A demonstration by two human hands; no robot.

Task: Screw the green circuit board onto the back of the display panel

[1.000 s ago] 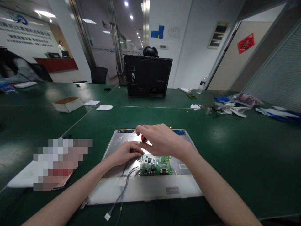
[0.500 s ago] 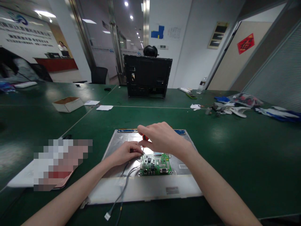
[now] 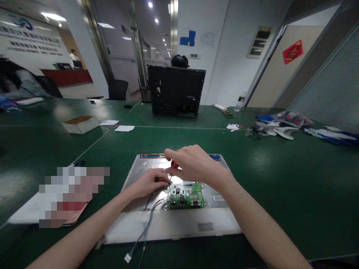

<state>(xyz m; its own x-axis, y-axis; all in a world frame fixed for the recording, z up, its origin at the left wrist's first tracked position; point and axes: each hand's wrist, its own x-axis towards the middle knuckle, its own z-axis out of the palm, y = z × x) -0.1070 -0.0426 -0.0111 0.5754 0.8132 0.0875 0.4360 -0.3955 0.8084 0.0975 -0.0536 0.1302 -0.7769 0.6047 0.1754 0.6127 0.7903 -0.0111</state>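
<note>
A screwdriver point(image 3: 174, 164) with a red and black handle is gripped in my right hand point(image 3: 193, 164). Its thin shaft points down at the upper left corner of a green circuit board point(image 3: 186, 200). My left hand point(image 3: 155, 181) is closed, its fingertips pinched beside the screwdriver tip; whether they hold the shaft or a small screw is hidden. The board lies on the metal back of a flat display panel point(image 3: 131, 224). Grey cables point(image 3: 150, 220) run from the board's left side over the panel's near edge to a white connector plug point(image 3: 128, 257).
Beyond the panel a black monitor housing point(image 3: 177, 91) stands upright. An open cardboard box point(image 3: 81, 125) sits at the left, near paper pieces point(image 3: 125, 128). A partly blurred-out flat item point(image 3: 73, 198) lies left of my arm. At the right are metal parts point(image 3: 262, 127) and a bottle point(image 3: 240, 101).
My right hand has shifted very slightly and the screwdriver handle shows at a slightly different angle. The left hand, board and panel stay in place.
</note>
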